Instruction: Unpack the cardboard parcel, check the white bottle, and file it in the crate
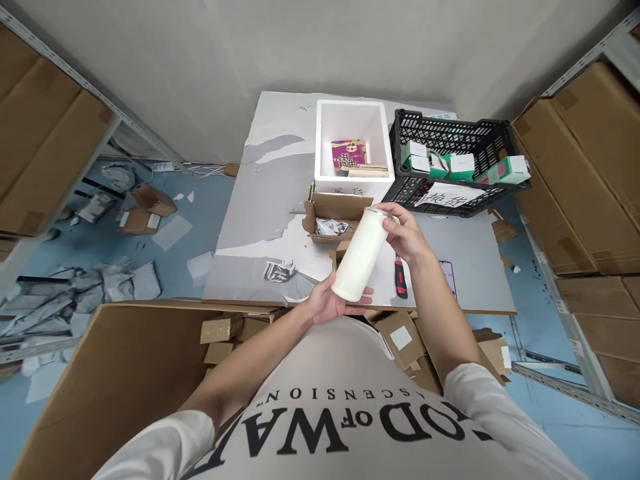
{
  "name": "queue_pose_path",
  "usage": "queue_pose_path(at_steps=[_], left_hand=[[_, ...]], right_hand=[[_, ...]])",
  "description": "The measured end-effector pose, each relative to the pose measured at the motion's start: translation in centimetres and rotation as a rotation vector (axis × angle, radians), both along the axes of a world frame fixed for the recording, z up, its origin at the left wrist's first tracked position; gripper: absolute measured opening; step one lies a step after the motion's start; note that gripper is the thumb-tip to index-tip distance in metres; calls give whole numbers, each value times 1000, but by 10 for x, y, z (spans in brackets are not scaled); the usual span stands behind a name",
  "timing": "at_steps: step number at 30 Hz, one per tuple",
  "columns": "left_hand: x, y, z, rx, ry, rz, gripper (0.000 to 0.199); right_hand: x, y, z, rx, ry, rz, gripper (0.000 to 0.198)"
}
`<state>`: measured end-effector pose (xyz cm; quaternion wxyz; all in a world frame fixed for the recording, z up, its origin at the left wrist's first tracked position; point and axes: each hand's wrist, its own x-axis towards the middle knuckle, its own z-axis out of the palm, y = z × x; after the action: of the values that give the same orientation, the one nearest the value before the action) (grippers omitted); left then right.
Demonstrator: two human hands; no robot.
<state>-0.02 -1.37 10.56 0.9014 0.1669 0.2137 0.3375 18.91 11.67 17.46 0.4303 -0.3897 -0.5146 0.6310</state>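
Note:
A cream-white cylinder like a tumbler (361,257) with a shiny rim is held tilted over the table's front edge. My right hand (407,235) grips its upper end, with the fingers around the rim. At the lower end, my left hand (330,301) cradles the base, its fingers reaching underneath. Just behind the tumbler stands an open small cardboard box (320,203) with crumpled printed wrapping (331,227) inside. A red and black box cutter (401,277) lies on the table near my right wrist, and a phone (448,277) is partly hidden by my right forearm.
On the grey table (250,207) stand a white foam box (325,143) with purple packets and a black plastic crate (457,127) with small green-white boxes. Crumpled foil (279,271) lies left. Below the edge, a large carton (135,360) holds cardboard boxes. Shelved cartons (580,180) flank both sides.

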Motion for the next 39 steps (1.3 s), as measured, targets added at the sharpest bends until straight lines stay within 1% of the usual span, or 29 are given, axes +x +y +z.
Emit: queue_pose_path(at_steps=[1, 4, 7, 9, 12, 15, 18, 20, 23, 26, 28, 29, 32, 34, 36, 39], left_hand=[[0, -2, 0, -31, -62, -25, 79], [2, -6, -4, -83, -129, 21, 69], [7, -10, -7, -107, -103, 89, 65], [12, -12, -6, -110, -65, 130, 65], [17, -14, -3, -95, 11, 186, 67], [20, -13, 0, -63, 89, 265, 69], [22, -11, 0, -12, 173, 361, 68], [26, -10, -1, 45, 253, 435, 67], [34, -9, -2, 183, 390, 563, 70], [42, -9, -2, 323, 503, 654, 74], [45, -11, -1, 376, 559, 681, 75], [46, -12, -1, 389, 584, 688, 77], [46, -15, 1, 380, 609, 679, 89], [44, -16, 3, 316, 517, 640, 92], [41, -17, 7, 182, 331, 498, 84], [36, -18, 11, -10, 78, 192, 70]], right_hand=[[-1, 0, -5, -2, 67, 2, 45], [-7, -1, -18, 0, 209, -5, 48], [-9, -4, -26, 14, 267, -28, 50], [-7, -5, -28, 37, 260, -33, 52], [1, -5, -31, 98, 155, -46, 55], [10, -4, -31, 201, -27, -151, 55], [17, -8, -25, 308, -225, -286, 56], [20, -14, -17, 345, -344, -292, 58], [19, -22, -1, 369, -501, -223, 62], [16, -26, 10, 367, -626, -239, 61], [14, -25, 13, 348, -632, -266, 57], [13, -24, 13, 336, -599, -268, 54], [11, -19, 7, 275, -415, -226, 49], [11, -16, 0, 210, -282, -190, 51], [11, -14, -7, 149, -169, -163, 56], [11, -14, -18, 94, -21, -135, 59]])
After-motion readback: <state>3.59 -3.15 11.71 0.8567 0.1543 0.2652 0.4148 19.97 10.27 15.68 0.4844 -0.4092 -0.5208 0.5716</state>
